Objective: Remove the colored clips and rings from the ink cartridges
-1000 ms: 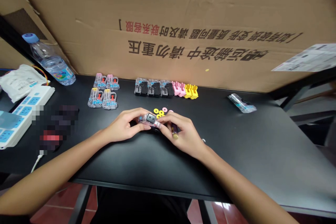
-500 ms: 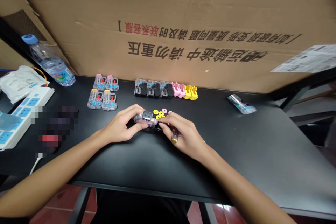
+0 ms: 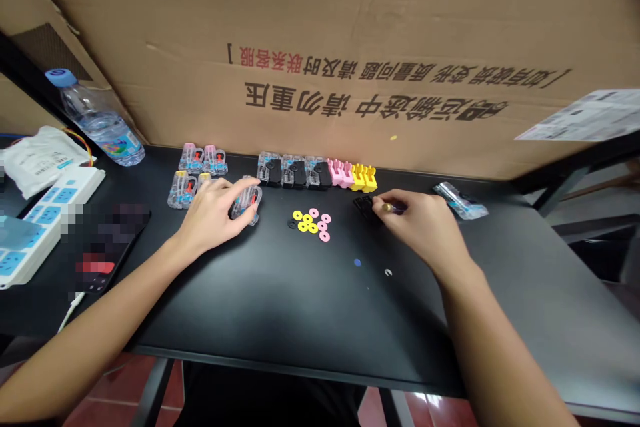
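Observation:
My left hand (image 3: 220, 210) has thumb and fingers around a clear plastic case (image 3: 247, 202) with red and blue bits inside, low over the table. Part of a similar clear case with a yellow top (image 3: 204, 179) shows behind that hand. To the right, my right hand (image 3: 417, 217) pinches the edge of a flat black plastic part (image 3: 365, 205) at the table top. A slim gold-ended rod (image 3: 388, 209) is also held in that hand, mostly hidden. Yellow rings (image 3: 307, 219) and pink rings (image 3: 325, 236) lie between the hands, beside a black ring (image 3: 292, 223).
Clear-and-black cases (image 3: 294, 171), pink clips (image 3: 341, 173) and yellow clips (image 3: 363, 177) line the cardboard (image 3: 320, 7). More clear cases (image 3: 183, 189) stand left. A bottle (image 3: 107, 127), power strip (image 3: 47, 217) and phone (image 3: 113, 250) lie far left; a clear packet (image 3: 461, 201) lies right.
My hands have moved apart: the left has gone left with the clear case, the right has moved right and now has the black part. The rings between them are uncovered.

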{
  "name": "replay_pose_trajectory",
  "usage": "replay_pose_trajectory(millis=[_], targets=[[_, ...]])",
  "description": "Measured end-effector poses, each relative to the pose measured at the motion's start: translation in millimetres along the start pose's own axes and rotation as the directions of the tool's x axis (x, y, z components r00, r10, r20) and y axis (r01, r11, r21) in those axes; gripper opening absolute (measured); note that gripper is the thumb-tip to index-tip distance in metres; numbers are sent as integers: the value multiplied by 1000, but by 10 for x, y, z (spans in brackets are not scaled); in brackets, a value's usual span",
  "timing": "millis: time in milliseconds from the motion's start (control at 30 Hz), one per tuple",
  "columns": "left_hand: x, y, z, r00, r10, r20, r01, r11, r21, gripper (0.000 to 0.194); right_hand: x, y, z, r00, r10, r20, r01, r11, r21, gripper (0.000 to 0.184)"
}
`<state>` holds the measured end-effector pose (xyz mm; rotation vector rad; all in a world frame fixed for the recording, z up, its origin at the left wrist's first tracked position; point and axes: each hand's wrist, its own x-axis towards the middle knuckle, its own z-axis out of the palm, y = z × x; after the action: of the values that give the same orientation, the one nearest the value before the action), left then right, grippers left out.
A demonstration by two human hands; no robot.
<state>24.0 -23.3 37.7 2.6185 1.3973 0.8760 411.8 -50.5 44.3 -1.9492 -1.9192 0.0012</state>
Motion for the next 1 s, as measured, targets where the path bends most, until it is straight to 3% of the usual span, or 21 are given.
replay_pose_trajectory(millis=[233, 433, 667, 1000], targets=[[-26, 2, 45, 993, 30, 113, -48, 987, 154, 53, 20, 110, 4, 1000, 17, -1, -17, 998, -69, 28], [-19, -28, -15, 991, 19, 133, -54, 963, 265, 62, 4, -79, -92, 982, 28, -186, -25, 1000, 18, 31], [34, -33, -95, 962, 194, 190, -212, 974, 79, 30, -31, -239, -124, 957, 4, -290, 40, 988, 147, 22], [17, -210, -54, 977, 76, 197, -118, 971, 209, 42, -26, -255, -110, 968, -9, -252, 53, 984, 170, 28]])
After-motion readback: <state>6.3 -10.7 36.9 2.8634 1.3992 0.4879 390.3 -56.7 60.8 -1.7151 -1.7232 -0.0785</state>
